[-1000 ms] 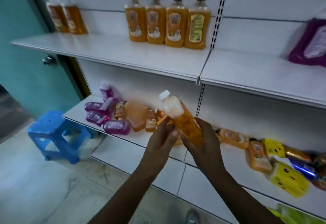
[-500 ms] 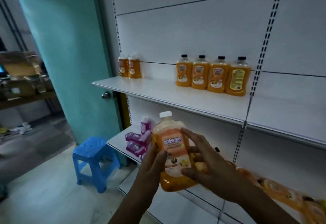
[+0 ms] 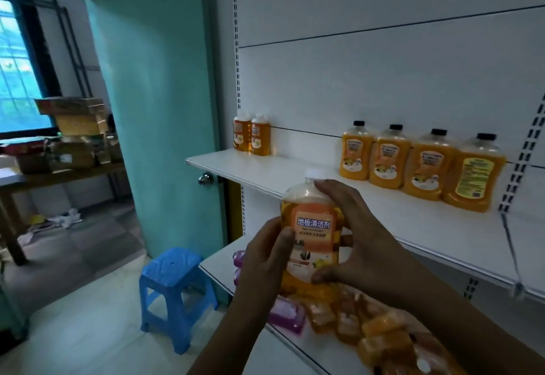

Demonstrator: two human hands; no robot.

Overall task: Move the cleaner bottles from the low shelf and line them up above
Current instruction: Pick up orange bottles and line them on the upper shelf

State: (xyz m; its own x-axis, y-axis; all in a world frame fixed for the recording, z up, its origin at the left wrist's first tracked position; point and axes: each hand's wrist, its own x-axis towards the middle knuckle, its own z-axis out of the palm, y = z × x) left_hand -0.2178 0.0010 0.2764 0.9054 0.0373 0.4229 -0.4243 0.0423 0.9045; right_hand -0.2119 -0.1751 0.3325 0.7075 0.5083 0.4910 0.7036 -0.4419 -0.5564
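An orange cleaner bottle (image 3: 309, 227) with a white cap stands upright in both my hands, its label facing me, just below the front edge of the upper shelf (image 3: 265, 174). My left hand (image 3: 262, 259) grips its left side with the thumb across the label. My right hand (image 3: 354, 236) wraps its right side, fingertips at the neck and near the base. On the upper shelf, several black-capped orange bottles (image 3: 418, 168) stand in a row at the right and two white-capped ones (image 3: 252, 135) at the left. Orange bottles (image 3: 368, 324) and purple ones (image 3: 287, 314) lie on the low shelf (image 3: 218, 259).
A blue plastic stool (image 3: 174, 283) stands on the floor left of the shelving. A teal door (image 3: 159, 109) with a knob borders the shelf's left end. Behind it, a wooden table (image 3: 53, 174) carries cardboard boxes.
The orange bottle has come up from the low shelf and turned upright, label toward me. My view has lifted and swung left, showing the upper shelf, door and room.
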